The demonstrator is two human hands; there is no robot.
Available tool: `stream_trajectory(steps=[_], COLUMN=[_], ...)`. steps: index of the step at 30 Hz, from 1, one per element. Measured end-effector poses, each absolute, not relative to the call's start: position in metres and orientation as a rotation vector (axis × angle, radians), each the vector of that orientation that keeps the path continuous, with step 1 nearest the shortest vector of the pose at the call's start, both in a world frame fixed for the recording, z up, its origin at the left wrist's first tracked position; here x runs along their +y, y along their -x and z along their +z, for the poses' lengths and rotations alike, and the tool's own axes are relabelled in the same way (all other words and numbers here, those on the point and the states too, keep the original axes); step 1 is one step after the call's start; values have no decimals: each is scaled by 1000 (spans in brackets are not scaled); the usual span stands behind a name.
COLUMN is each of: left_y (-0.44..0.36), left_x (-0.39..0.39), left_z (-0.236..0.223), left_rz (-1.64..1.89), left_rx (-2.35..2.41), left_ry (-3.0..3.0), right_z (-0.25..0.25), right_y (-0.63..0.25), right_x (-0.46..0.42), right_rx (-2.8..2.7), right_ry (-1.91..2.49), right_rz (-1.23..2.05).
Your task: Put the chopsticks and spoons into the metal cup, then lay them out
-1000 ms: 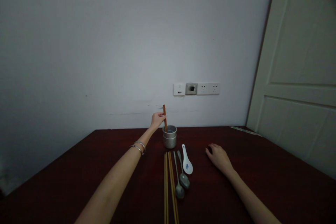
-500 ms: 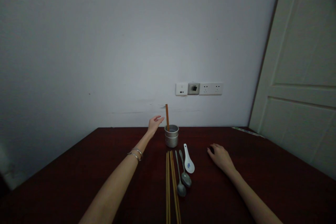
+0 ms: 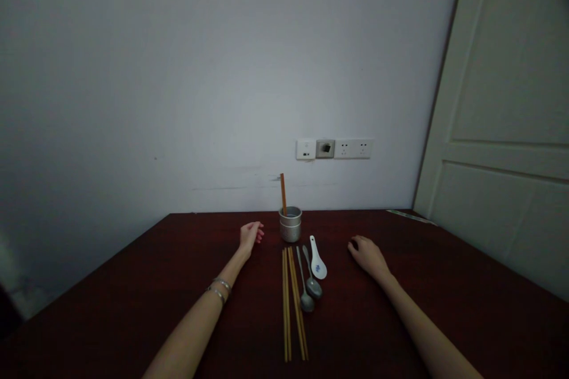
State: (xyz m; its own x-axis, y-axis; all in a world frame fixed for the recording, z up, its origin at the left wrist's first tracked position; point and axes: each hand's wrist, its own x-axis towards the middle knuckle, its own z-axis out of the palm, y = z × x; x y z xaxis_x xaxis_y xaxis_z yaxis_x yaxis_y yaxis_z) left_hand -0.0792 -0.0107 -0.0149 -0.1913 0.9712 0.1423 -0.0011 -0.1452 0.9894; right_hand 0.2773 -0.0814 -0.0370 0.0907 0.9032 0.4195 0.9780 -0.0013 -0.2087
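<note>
My left hand [image 3: 251, 235] is over the table, left of a grey metal cup [image 3: 290, 231] and apart from it. Its fingers are loosely bent and hold nothing. Orange-brown chopsticks [image 3: 283, 192] lean upright in the cup. My right hand [image 3: 368, 254] rests on the table, fingers relaxed and apart from the thumb, right of a white ceramic spoon [image 3: 318, 265] with a blue mark. Two metal spoons [image 3: 313, 288] lie left of that spoon. Beside them lie several pale wooden chopsticks [image 3: 287, 308], pointing away from me.
The dark red table [image 3: 146, 302] reaches a pale wall [image 3: 222, 83]. Sockets and a switch panel [image 3: 352, 148] are on that wall above the table. A light panelled door [image 3: 502, 112] stands on the right. A thin strip [image 3: 411, 217] lies at the far right edge.
My left hand has drawn back from the chopsticks in the cup, down and to the left, its fingers bending more. My right hand stays resting in place. The view has shifted slightly.
</note>
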Motion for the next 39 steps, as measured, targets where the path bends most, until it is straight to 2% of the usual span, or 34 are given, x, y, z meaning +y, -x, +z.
stream_trajectory(steps=[7, 19, 39], left_y=[71, 30, 19], left_x=[-40, -111, -104], left_z=[5, 27, 20], left_rz=[782, 267, 169], left_rx=[1507, 1788, 1768], left_ry=[-1705, -2093, -2060], right_z=[-33, -37, -38], right_y=[-275, -276, -277], right_x=[-86, -89, -90], right_rx=[-1848, -1856, -1862], right_ry=[1948, 1963, 1935], right_rz=[-205, -198, -191])
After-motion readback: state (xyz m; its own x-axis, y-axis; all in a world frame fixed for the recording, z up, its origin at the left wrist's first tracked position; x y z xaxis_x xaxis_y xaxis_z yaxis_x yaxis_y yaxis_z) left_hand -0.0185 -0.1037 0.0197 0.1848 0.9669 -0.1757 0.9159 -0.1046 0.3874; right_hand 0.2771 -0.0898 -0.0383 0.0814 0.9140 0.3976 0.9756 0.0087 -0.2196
